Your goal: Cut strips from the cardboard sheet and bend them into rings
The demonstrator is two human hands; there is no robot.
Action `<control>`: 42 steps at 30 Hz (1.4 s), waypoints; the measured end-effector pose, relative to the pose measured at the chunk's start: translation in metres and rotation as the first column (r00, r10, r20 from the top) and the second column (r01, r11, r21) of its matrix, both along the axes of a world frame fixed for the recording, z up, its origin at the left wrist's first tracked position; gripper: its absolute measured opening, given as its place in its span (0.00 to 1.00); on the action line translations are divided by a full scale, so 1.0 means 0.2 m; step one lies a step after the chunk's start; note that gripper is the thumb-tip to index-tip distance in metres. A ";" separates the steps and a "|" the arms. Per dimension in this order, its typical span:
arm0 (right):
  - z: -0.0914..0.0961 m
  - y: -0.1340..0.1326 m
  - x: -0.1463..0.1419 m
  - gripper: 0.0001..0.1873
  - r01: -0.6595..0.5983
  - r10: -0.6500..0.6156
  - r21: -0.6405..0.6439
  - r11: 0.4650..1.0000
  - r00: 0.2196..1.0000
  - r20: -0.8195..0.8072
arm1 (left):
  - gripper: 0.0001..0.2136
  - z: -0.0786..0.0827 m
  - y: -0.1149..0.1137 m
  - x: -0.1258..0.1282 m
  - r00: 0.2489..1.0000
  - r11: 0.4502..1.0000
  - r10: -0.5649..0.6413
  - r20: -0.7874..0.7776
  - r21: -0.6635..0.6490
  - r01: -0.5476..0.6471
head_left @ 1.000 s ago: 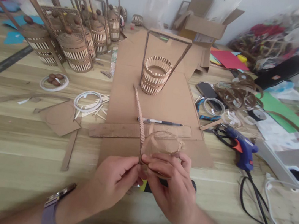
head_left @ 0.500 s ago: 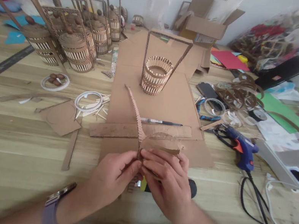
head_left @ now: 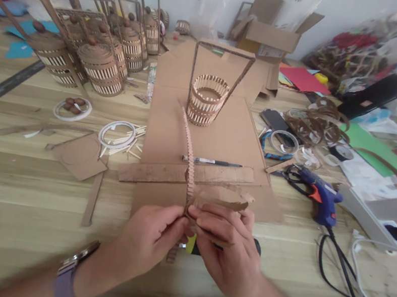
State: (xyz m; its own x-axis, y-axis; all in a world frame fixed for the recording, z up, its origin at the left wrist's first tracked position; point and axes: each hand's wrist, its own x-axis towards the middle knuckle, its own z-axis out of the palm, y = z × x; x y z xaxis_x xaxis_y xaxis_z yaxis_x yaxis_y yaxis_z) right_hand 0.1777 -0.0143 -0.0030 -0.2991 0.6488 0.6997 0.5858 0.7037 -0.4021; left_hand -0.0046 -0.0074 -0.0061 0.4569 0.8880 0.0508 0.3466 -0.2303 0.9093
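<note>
My left hand [head_left: 156, 233] pinches a corrugated cardboard strip [head_left: 189, 159] between thumb and fingers. The strip's ridged length rises away from me, and its short lower end hangs under the hand. A torn-edged brown cardboard piece [head_left: 219, 195] is gripped in my right hand [head_left: 228, 241], its edge pressed against the strip where both hands meet. Fingers hide the exact contact. Partly under my right hand lies a yellow and black tool [head_left: 191, 244]. Beyond them, a small basket of wooden sticks [head_left: 207, 100] with a tall cardboard handle stands on a cardboard sheet [head_left: 164, 137].
A pen [head_left: 213, 162] and a flat cardboard strip [head_left: 156, 172] lie just ahead. To the right rests a blue glue gun [head_left: 322, 196] with its cable. Several lidded stick baskets [head_left: 101, 67] crowd the back left. White tape rolls [head_left: 117, 134] and loose sticks lie left.
The strip has swung more upright, its far tip moving right toward the basket. Both hands have shifted slightly right and nearer, still holding the strip and cardboard piece together.
</note>
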 end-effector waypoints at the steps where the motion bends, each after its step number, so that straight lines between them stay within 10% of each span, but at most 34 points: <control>1: -0.01 0.00 0.00 0.11 -0.007 0.007 -0.006 1.000 1.000 0.003 | 0.13 0.00 0.00 0.00 1.000 1.000 0.009 -0.003 -0.009 -0.009; 10: -0.03 0.01 0.00 0.10 0.008 -0.012 0.045 0.999 0.995 0.101 | 0.14 -0.01 0.00 0.00 0.999 0.999 0.039 -0.002 -0.026 -0.039; 31: 0.00 0.04 0.01 0.12 -0.108 0.051 -0.220 0.969 0.967 -0.250 | 0.15 0.02 0.01 -0.01 0.980 0.961 -0.116 -0.161 0.230 0.151; 42: -0.02 0.02 0.00 0.12 -0.046 0.029 -0.114 0.992 0.989 -0.142 | 0.11 0.03 0.00 0.00 0.993 0.986 -0.004 0.120 -0.166 0.024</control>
